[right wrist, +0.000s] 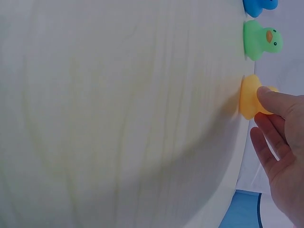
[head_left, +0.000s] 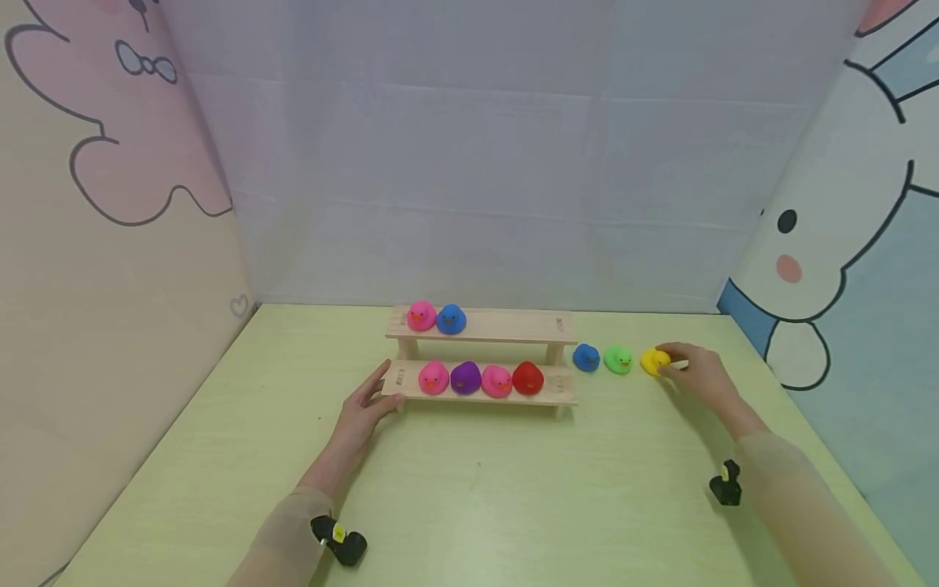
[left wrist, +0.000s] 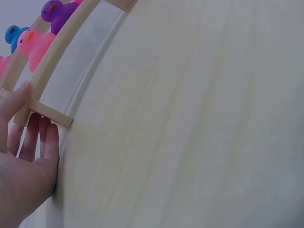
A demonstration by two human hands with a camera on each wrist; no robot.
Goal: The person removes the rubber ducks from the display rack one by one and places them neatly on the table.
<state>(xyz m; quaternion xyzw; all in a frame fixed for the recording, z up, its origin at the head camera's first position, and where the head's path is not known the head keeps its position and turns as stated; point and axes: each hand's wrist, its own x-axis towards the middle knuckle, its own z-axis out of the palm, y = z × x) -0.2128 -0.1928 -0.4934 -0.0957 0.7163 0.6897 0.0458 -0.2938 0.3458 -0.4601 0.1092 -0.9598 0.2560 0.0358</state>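
Observation:
My right hand (head_left: 700,377) pinches a yellow rubber duck (head_left: 652,361) between thumb and fingers at the right of the table. In the right wrist view, the thumb covers part of the yellow duck (right wrist: 249,97). With its thumb at the front and fingers behind, my left hand (head_left: 359,420) grips the left end of a two-step wooden shelf (head_left: 484,399). On the lower step sit a pink duck (head_left: 434,378), a purple duck (head_left: 465,378), another pink duck (head_left: 497,381) and a red duck (head_left: 528,378). The upper step bears a pink duck (head_left: 421,316) and a blue duck (head_left: 451,319).
Between the shelf and my right hand, a blue duck (head_left: 586,357) and a green duck (head_left: 618,359) stand on the pale table (head_left: 477,497). A light curtain (head_left: 477,196) hangs behind the table, with cartoon-printed panels at both sides.

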